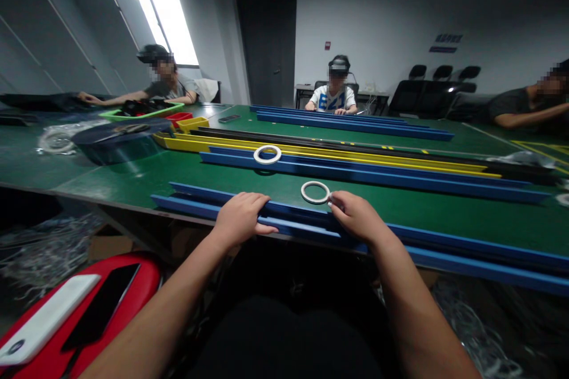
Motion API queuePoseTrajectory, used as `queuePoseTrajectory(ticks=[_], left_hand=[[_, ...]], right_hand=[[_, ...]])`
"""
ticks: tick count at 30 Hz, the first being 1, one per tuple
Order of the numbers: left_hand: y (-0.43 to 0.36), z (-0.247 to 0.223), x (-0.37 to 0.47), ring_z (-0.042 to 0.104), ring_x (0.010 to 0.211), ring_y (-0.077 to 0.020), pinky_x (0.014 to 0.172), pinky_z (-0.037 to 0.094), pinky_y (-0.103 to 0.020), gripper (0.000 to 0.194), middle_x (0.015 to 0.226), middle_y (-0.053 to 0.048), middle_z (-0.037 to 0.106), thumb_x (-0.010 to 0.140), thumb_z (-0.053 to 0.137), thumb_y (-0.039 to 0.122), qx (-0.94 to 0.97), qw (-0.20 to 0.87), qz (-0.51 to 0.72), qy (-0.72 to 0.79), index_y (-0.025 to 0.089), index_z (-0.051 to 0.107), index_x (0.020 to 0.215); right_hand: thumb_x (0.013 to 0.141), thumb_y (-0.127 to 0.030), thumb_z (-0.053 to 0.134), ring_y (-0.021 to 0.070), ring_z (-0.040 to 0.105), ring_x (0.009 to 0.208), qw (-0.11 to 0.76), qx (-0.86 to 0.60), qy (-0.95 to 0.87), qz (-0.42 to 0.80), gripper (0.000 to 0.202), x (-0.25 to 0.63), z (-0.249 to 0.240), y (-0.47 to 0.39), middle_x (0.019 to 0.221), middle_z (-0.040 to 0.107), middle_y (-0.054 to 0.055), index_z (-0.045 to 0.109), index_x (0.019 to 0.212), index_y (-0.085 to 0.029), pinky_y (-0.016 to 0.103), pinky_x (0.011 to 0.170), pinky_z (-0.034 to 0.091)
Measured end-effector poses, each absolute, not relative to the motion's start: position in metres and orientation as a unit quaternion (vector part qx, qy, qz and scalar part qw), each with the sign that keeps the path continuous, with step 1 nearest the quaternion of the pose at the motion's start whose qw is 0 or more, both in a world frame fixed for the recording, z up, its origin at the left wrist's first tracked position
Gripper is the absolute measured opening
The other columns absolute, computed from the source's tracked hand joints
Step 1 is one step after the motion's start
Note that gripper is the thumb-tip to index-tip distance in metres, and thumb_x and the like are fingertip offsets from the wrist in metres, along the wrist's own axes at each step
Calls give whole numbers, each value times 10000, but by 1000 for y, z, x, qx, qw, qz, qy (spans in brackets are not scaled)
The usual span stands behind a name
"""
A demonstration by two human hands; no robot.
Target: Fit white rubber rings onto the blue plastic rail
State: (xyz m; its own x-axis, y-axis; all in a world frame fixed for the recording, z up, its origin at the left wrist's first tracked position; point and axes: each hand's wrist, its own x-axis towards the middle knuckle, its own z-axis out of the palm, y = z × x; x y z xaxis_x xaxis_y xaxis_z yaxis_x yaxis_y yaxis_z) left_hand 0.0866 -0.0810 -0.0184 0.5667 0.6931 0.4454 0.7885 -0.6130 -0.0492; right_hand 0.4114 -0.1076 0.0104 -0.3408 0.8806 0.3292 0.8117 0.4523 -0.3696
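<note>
Along the near edge of the table lies a long blue channel strip point(200, 204) with raised sides. My left hand point(240, 219) is closed over it, fingers on the far side and thumb on the near side. Between the thumb and fingers of my right hand point(355, 213) is the right edge of a thin white tape roll point(315, 201), tilted up just above the strip. Part of the strip is hidden under my right hand. A second, thicker white tape roll point(267, 161) sits farther off on another blue channel strip point(355, 173).
Yellow strips point(186, 142) and more blue strips point(347, 125) lie across the green table point(133, 180). At the left are a large dark roll point(115, 145) and a green tray point(173, 110). A red stool point(142, 269) holds two phones. Several people sit around.
</note>
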Motion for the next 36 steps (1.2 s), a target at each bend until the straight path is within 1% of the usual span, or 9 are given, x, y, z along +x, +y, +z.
queuePoseTrajectory(ticks=[8, 16, 21, 26, 36], left_hand=[[-81, -18, 87, 612, 1060, -298, 945, 446, -416, 757, 1170, -125, 665, 708, 604, 757, -876, 118, -195, -424, 184, 599, 1204], [-82, -17, 88, 614, 1059, -305, 948, 452, -429, 742, 1170, -130, 667, 705, 621, 742, -875, 110, -205, -424, 192, 611, 1202], [-82, -17, 88, 617, 1050, -303, 946, 450, -427, 741, 1150, -128, 670, 706, 605, 756, -876, 111, -204, -424, 200, 610, 1196], [-82, -17, 87, 613, 1059, -300, 948, 449, -426, 745, 1167, -129, 665, 710, 609, 749, -876, 113, -197, -425, 186, 604, 1198], [-82, -18, 87, 612, 1080, -304, 950, 452, -424, 732, 1182, -128, 663, 701, 631, 737, -874, 113, -206, -425, 202, 609, 1199]], right_hand=[[904, -260, 491, 156, 556, 780, 232, -521, -819, 64, 151, 409, 11, -109, 892, 653, 36, 623, 969, -225, 261, 693, 377], [912, -271, 489, 159, 561, 784, 212, -526, -821, 66, 141, 409, 11, -108, 895, 661, 41, 618, 953, -227, 261, 684, 368], [917, -289, 489, 157, 571, 763, 186, -537, -820, 69, 131, 408, 9, -108, 887, 670, 36, 606, 903, -232, 260, 667, 357], [916, -291, 489, 162, 582, 784, 188, -538, -819, 67, 130, 408, 9, -108, 920, 679, 41, 605, 921, -233, 260, 673, 357], [918, -292, 484, 159, 570, 758, 187, -540, -818, 66, 127, 407, 9, -109, 898, 675, 41, 594, 898, -234, 259, 659, 352]])
